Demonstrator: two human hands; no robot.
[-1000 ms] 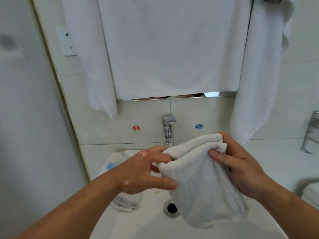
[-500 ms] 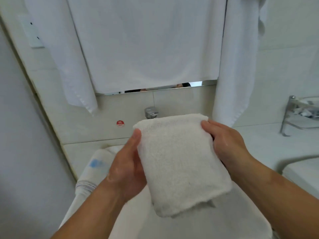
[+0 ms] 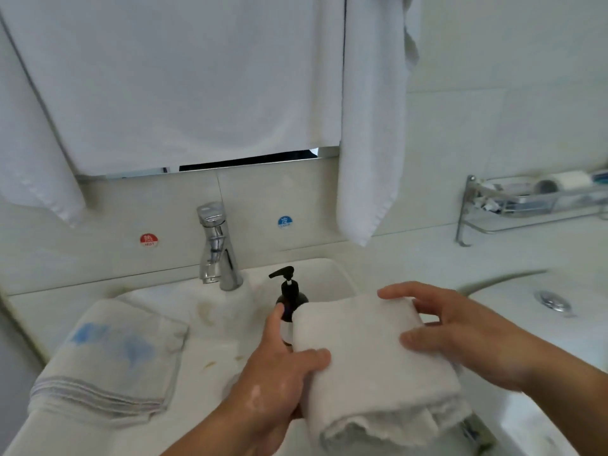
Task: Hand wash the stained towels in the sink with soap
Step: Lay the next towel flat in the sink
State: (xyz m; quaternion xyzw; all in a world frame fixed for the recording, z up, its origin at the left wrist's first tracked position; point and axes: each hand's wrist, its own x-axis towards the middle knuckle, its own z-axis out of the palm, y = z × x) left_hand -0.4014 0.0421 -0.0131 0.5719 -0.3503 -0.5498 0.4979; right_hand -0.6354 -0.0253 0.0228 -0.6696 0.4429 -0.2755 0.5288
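Lying at the sink's [image 3: 332, 274] nine o'clock is a blue-stained towel stack [image 3: 108, 360], while the left hand [image 3: 279, 380] is pinching the folded white towel's [image 3: 371, 370] nine o'clock edge and the right hand [image 3: 464, 337] is resting spread fingers at three o'clock.

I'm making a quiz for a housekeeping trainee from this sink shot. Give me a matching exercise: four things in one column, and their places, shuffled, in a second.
Things
1. folded white towel
2. dark pump bottle
3. blue-stained towel
4. red sticker

Places
A. on the wall tile, left of the faucet
B. lying on the left edge of the sink
C. gripped by the left hand, with the right hand resting on it
D. standing upright just behind the left thumb

Pairs: 1-C, 2-D, 3-B, 4-A
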